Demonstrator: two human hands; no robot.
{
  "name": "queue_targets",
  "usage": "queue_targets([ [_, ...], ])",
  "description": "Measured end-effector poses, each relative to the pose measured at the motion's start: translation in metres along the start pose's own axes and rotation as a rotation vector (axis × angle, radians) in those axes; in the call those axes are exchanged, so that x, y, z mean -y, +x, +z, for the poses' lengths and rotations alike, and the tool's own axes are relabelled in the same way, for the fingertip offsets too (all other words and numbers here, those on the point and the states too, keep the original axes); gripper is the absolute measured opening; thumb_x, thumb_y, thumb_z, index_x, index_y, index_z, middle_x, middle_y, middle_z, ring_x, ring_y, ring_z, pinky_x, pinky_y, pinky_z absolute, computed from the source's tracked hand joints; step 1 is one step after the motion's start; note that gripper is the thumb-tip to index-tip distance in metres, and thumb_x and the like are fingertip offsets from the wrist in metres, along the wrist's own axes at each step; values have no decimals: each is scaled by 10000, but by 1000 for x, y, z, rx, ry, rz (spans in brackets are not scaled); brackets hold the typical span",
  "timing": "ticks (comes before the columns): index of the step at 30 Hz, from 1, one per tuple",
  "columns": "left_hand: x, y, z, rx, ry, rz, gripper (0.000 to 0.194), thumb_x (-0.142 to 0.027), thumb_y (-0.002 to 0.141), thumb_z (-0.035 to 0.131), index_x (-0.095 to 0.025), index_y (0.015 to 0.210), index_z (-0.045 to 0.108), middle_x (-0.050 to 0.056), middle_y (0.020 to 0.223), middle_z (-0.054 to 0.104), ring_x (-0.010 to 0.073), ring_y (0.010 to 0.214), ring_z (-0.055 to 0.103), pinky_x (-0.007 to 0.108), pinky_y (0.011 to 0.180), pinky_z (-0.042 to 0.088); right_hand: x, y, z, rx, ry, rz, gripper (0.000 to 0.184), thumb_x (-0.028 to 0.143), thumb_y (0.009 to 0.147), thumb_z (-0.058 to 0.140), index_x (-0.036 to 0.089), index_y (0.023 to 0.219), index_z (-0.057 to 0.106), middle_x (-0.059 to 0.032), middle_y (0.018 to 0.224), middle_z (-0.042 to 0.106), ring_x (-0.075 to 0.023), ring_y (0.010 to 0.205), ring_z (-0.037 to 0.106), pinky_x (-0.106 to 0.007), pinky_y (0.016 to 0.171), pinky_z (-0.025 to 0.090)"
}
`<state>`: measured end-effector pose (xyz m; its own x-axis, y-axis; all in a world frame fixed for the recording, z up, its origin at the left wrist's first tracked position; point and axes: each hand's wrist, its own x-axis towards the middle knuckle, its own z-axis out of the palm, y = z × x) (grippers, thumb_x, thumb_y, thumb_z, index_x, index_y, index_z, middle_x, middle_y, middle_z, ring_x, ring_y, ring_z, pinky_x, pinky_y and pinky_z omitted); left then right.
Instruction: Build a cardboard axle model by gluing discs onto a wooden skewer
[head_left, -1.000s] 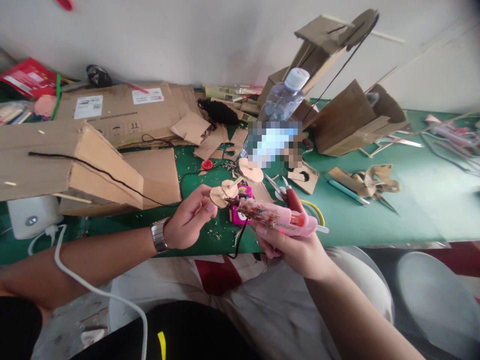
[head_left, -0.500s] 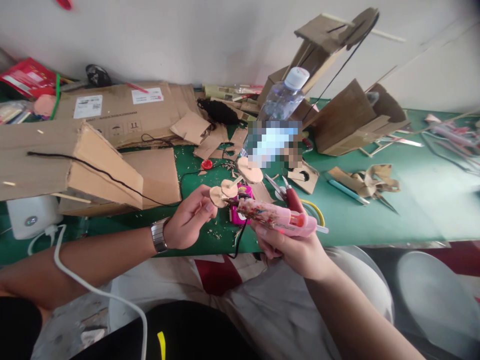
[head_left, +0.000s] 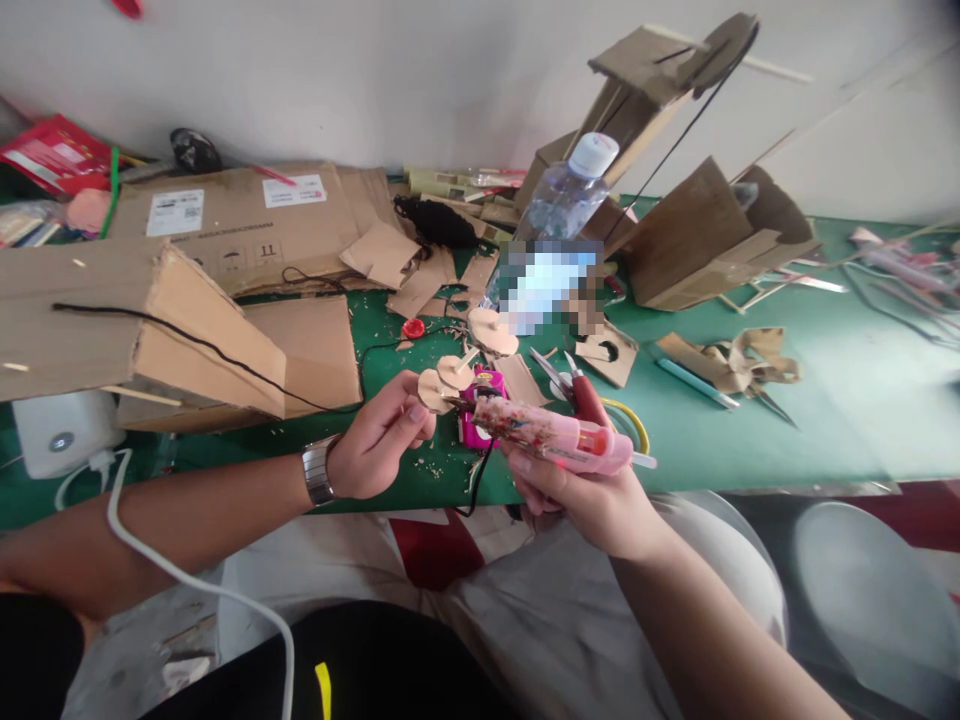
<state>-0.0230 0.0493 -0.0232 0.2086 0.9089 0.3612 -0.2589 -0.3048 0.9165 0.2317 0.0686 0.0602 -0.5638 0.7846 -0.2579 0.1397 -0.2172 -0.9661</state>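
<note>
My left hand [head_left: 381, 438], below a metal watch band, pinches a small assembly of cardboard discs [head_left: 435, 390] strung on a thin wooden stick. A larger round disc [head_left: 493, 332] is at the far end of that stick. In my right hand [head_left: 577, 495] is a pink hot glue gun [head_left: 551, 435], its body smeared with residue. The gun's dark nozzle points left and meets, or nearly meets, the nearest disc. Just behind the nozzle lies a magenta box [head_left: 480, 428] on the green table, partly covered by the gun.
Pliers with red handles [head_left: 589, 395] and scissors lie beyond the gun. A water bottle [head_left: 566, 195] stands behind. Cardboard structures [head_left: 709, 245] rise at right and left [head_left: 210, 330]. Cardboard scraps [head_left: 420, 285] and a blue cutter [head_left: 697, 384] lie on the green table [head_left: 750, 440].
The disc assembly has tilted slightly, its far disc shifting a little left and up. Both hands keep nearly the same position, and the glue gun tip stays at the near disc.
</note>
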Motion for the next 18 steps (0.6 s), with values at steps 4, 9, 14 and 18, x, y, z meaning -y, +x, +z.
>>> queue_targets([
  [4,1,0,0,-6,-5,8,179,-366,1189,479,-235,1083,540,-55,756,487,93,578,371,195,531,373,0,0,0,-30,-7,-34,506,512,987,822,259,1423,787,13,571,609,-197,488,576,-330,430,567],
  [9,0,0,0,23,-29,7,164,-340,1194,462,-240,1097,549,-53,769,481,90,584,373,193,531,368,1,1,-1,-69,-35,-52,486,498,960,860,276,1388,807,-13,593,633,-247,555,672,-352,450,595],
  [14,0,0,-1,16,-7,16,172,-350,1192,474,-234,1126,582,-48,775,493,88,596,397,190,534,369,4,1,-1,-84,-79,-98,443,487,973,852,258,1352,844,-20,585,642,-262,590,722,-352,467,611],
  [18,0,0,-4,4,60,19,162,-326,1188,492,-223,1169,615,-45,765,503,90,613,411,192,559,381,9,-1,-3,-106,-142,-141,394,422,979,849,247,1332,862,-54,741,781,-267,706,788,-340,557,651],
])
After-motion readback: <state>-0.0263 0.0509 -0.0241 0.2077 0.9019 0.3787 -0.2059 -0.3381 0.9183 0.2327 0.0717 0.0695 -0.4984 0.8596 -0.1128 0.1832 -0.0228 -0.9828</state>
